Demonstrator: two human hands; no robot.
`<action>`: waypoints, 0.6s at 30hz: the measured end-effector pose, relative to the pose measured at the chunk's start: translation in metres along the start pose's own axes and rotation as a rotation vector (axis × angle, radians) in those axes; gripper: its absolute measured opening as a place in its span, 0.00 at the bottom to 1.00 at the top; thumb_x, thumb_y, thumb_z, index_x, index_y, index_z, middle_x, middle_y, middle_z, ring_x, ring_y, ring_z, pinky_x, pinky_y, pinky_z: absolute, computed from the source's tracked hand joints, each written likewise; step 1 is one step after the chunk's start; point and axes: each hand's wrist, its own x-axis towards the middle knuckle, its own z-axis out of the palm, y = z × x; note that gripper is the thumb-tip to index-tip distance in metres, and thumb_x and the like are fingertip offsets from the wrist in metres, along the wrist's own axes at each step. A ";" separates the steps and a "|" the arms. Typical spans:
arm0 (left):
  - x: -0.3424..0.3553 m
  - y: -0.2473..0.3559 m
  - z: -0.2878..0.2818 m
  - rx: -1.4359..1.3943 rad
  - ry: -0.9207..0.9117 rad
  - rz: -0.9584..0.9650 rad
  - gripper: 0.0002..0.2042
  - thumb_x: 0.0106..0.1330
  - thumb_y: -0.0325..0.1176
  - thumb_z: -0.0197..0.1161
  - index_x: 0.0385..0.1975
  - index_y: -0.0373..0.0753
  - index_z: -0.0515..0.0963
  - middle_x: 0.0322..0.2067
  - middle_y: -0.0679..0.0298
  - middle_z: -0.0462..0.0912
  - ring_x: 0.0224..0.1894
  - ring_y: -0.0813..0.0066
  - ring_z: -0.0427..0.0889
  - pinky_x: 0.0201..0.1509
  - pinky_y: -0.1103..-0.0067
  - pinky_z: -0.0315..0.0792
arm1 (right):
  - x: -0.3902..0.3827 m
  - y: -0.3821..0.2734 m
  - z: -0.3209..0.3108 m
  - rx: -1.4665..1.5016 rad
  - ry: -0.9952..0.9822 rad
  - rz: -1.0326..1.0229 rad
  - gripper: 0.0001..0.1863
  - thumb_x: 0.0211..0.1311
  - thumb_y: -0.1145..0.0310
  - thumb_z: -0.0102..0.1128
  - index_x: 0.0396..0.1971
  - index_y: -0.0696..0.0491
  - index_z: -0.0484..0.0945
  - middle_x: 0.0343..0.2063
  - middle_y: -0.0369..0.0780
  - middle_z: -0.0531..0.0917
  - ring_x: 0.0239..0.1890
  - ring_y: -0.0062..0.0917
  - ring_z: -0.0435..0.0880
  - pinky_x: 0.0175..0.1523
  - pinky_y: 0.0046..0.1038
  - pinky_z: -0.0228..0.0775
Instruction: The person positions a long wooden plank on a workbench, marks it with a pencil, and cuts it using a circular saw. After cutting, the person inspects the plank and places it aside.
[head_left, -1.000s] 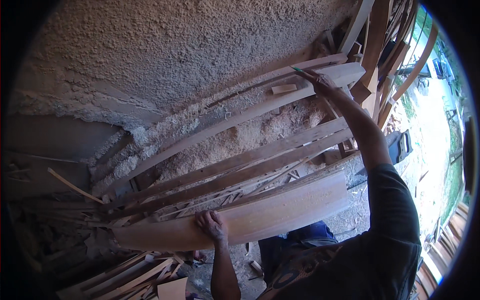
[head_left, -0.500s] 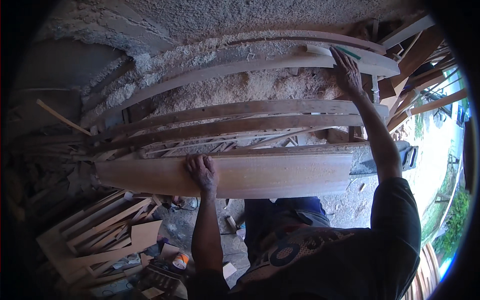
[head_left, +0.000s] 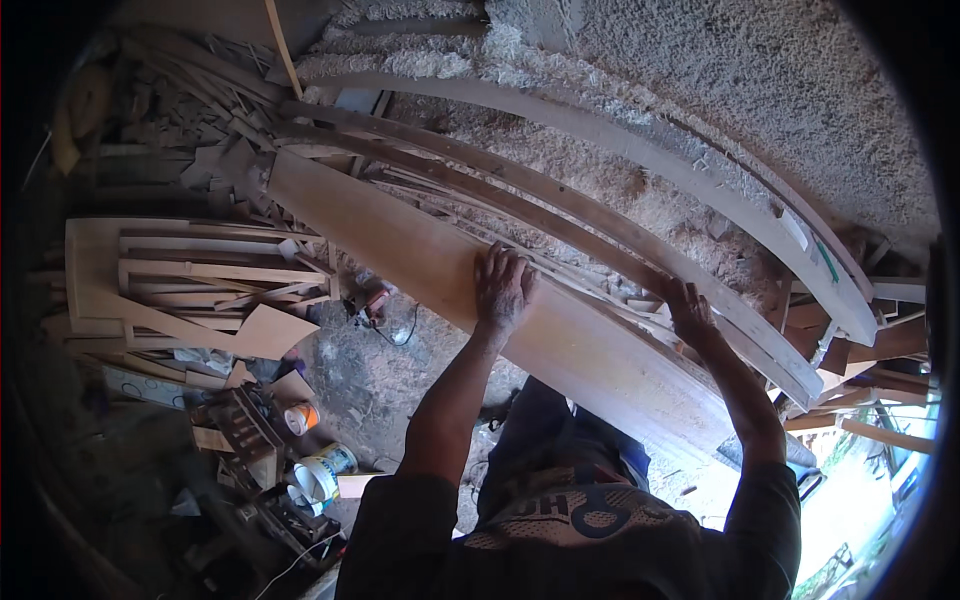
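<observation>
A long, wide, pale wooden board (head_left: 610,345) lies slantwise in front of me, running from the far left toward the near right. My left hand (head_left: 505,290) is on its middle, fingers bent over the far edge and gripping it. Beyond the board stretch narrow curved wooden beams (head_left: 590,210). My right hand (head_left: 692,315) is at the near one, fingers apart and holding nothing; whether they touch the wood I cannot tell. A handsaw (head_left: 790,455) shows partly beyond the board's near right end, beside my right arm.
Wood shavings (head_left: 580,170) cover the ground around a larger curved timber (head_left: 640,135) bearing a green strip (head_left: 828,262). Cut wooden pieces (head_left: 200,290) lie in a stack at left. A red power tool (head_left: 372,302) with a cord, and a white bucket (head_left: 325,475), stand on the floor.
My view has turned, so the board now slants down to the right. The right hand has come back from the far curved timber to the nearer beam. The left hand stays on the board.
</observation>
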 end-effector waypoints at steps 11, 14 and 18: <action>0.001 -0.005 0.002 -0.013 0.002 0.010 0.13 0.67 0.45 0.59 0.40 0.42 0.75 0.50 0.57 0.75 0.66 0.53 0.65 0.71 0.48 0.52 | 0.011 0.001 -0.127 0.638 -0.023 0.208 0.17 0.64 0.66 0.57 0.52 0.53 0.79 0.46 0.48 0.84 0.49 0.40 0.84 0.54 0.37 0.74; 0.001 -0.005 0.003 -0.081 0.023 0.039 0.13 0.68 0.43 0.58 0.44 0.41 0.74 0.52 0.55 0.75 0.65 0.51 0.66 0.70 0.48 0.53 | 0.011 -0.031 -0.160 0.611 -0.070 0.291 0.20 0.62 0.54 0.63 0.47 0.52 0.82 0.41 0.45 0.86 0.44 0.39 0.86 0.50 0.38 0.77; 0.001 -0.012 0.022 -0.519 0.192 -0.181 0.24 0.75 0.46 0.50 0.62 0.36 0.66 0.59 0.46 0.72 0.67 0.52 0.66 0.71 0.50 0.52 | 0.008 -0.055 -0.167 0.617 -0.098 0.303 0.18 0.61 0.52 0.61 0.37 0.53 0.83 0.37 0.47 0.86 0.42 0.42 0.86 0.47 0.41 0.77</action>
